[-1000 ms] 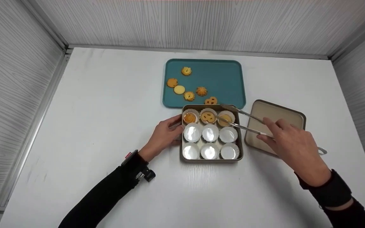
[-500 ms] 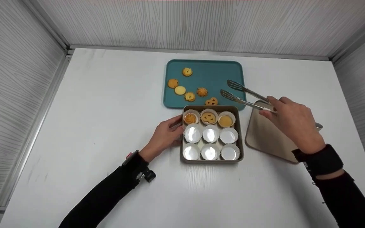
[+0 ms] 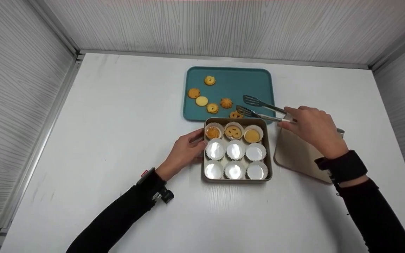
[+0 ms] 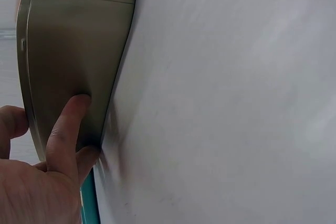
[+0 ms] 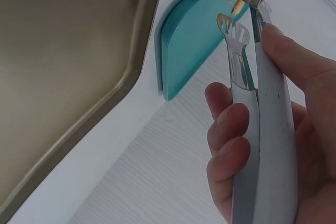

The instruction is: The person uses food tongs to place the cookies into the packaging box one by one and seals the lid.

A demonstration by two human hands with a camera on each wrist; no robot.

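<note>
Pointing left across the white desk (image 3: 100,123), the long metal tongs (image 3: 258,109) lie nearly level, their slotted tips apart over the near edge of the teal rectangular tray (image 3: 255,79), which holds six cookies. The right hand (image 3: 313,128) grips the tong handles, fingers (image 5: 231,129) curled round them. Just below the tray, the square gold tin (image 3: 237,180) holds nine white paper cups, the back three filled. The left hand (image 3: 183,153) steadies the tin's left wall, fingers (image 4: 68,124) pressed against it.

tongs (image 3: 258,109) hide part of a cookie (image 3: 235,115); lid (image 3: 299,154) half under right hand (image 3: 313,128)
</note>
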